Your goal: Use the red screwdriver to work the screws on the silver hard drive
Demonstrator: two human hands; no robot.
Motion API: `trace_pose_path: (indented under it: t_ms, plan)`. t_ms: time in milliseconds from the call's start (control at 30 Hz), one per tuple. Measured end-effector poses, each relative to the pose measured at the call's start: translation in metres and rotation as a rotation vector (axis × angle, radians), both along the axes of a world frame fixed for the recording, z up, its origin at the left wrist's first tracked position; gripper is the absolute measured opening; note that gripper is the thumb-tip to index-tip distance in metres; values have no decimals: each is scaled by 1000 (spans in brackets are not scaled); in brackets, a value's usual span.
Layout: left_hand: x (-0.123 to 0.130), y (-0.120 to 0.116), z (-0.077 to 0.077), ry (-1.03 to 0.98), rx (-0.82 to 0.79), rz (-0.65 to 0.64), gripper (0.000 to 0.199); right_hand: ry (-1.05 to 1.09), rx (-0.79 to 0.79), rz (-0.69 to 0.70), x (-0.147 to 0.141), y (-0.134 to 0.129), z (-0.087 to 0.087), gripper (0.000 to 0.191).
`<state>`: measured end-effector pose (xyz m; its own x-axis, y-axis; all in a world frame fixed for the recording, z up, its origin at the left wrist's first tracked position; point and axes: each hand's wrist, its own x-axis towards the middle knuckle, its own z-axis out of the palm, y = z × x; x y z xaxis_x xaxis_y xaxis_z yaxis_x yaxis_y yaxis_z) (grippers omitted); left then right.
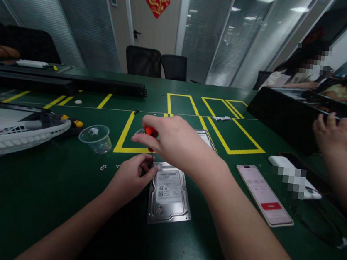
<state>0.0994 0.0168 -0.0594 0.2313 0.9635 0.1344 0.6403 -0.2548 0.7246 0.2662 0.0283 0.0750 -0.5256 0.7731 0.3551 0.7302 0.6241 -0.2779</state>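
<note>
A silver hard drive (172,192) with a white label lies flat on the green table in front of me. My right hand (175,140) is closed around a screwdriver with a red-orange handle (151,132). Its thin shaft points down at the drive's far left corner. My left hand (134,173) is at that same corner, thumb touching the drive's edge and fingers curled in a pinch by the shaft. Whatever lies between those fingertips is hidden. Several tiny screws (103,167) lie left of my left hand. Part of another labelled drive (205,138) shows behind my right wrist.
A clear plastic cup (96,138) stands at left, beside a white ship-like object (19,133). On the right lie a lit phone (264,194), a white device (293,177) and a large black case (283,117), with another person's hand (334,133) at it. Yellow tape marks the table.
</note>
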Motion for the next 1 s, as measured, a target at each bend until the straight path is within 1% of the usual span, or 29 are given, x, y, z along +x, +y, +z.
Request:
trace_pose_path:
  t_ms: [133, 333, 533, 667, 800, 1000]
  plan:
    - [0, 0, -1, 7, 10, -3, 25, 37, 27, 0, -2, 1, 1, 38]
    - [-1, 0, -2, 16, 13, 4, 24, 36, 81, -16, -6, 2, -2, 46]
    - [-2, 0, -3, 32, 31, 9, 22, 133, 100, -16, -10, 5, -9, 37]
    - [-2, 1, -4, 33, 29, 8, 21, 185, 90, -46, -13, 6, -13, 42]
    - [-1, 1, -5, -2, 34, -5, 22, 189, 90, -87, -14, 5, -14, 46]
    - [-3, 2, -7, -115, 28, -1, 24, 163, 96, -134, -14, 4, -13, 49]
